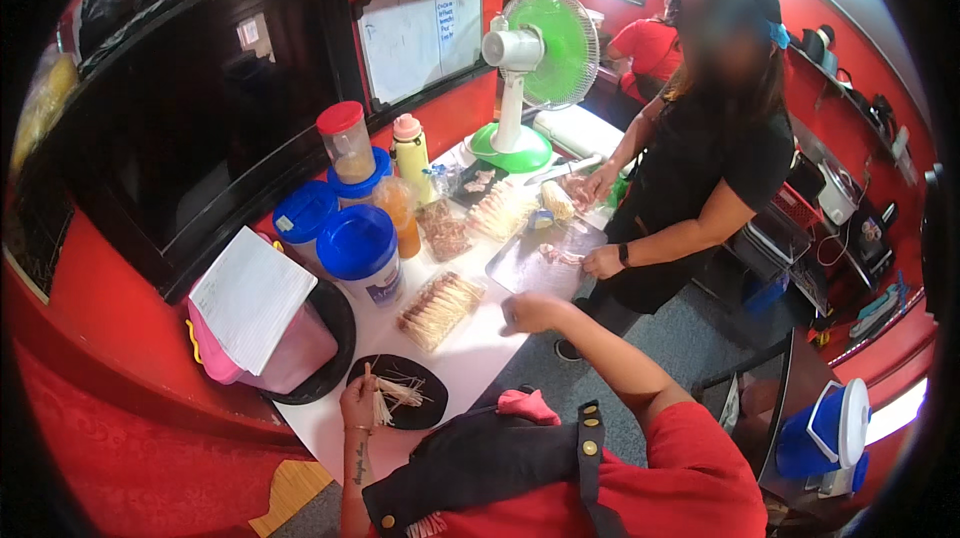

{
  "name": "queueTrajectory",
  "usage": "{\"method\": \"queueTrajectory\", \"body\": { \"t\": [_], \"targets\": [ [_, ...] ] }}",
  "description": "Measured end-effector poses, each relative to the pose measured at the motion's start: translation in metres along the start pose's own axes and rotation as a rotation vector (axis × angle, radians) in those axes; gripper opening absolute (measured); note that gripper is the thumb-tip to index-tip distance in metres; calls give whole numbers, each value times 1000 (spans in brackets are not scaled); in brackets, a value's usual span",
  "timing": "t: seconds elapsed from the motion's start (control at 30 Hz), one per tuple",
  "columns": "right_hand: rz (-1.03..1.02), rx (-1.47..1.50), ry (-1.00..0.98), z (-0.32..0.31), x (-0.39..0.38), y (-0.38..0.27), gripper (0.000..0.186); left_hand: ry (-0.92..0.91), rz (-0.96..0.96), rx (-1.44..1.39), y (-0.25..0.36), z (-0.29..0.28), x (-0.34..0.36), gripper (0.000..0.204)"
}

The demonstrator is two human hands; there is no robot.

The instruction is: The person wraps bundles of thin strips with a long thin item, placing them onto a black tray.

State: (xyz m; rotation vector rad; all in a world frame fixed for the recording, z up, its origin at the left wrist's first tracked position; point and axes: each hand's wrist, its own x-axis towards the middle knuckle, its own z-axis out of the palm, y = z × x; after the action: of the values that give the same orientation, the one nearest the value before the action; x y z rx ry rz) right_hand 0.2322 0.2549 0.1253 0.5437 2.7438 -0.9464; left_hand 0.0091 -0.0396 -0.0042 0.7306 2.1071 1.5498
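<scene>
1. Thin pale sticks (402, 394) lie loose on a black plate (428, 412), near end of the bench (460, 346).
2. My left hand (357, 402), at the plate's left edge, looks closed around a few. My right hand (532, 313) is curled over the bench edge; I can't tell whether it holds anything.
3. Handling, my judgement: light, stiff, easily snapped, likely to roll or splinter. I'd pinch a small bundle mid-length, clear of the points.
4. Beyond the plate: a packed row of sticks (440, 310) with reddish-brown ends.
5. Containers: blue-lidded tub (358, 246), contents hidden; red-lidded clear jar (346, 145), tan stuff inside; clear bag (445, 229), reddish-brown pieces.
6. Across: a co-worker's hand (603, 261) beside raw-looking meat (560, 256) on a metallic board (545, 279).
</scene>
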Motion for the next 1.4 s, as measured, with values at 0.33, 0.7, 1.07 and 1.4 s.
{"method": "queueTrajectory", "body": {
  "t": [0.33,0.7,1.07,1.4],
  "targets": [
    [-451,-508,474,-116,-140,-221,24,81,29,70,5,-39,6,22],
    [-783,-430,-46,-37,-97,-179,21,-35,-75,66,-10,-10,18,22],
    [-717,233,-364,-99,-110,-122,19,-223,-83,-86,10,58,64,21],
    [78,1161,310,37,60,24,26,-660,-215,-599,100,177,87,26]
  ]
}}
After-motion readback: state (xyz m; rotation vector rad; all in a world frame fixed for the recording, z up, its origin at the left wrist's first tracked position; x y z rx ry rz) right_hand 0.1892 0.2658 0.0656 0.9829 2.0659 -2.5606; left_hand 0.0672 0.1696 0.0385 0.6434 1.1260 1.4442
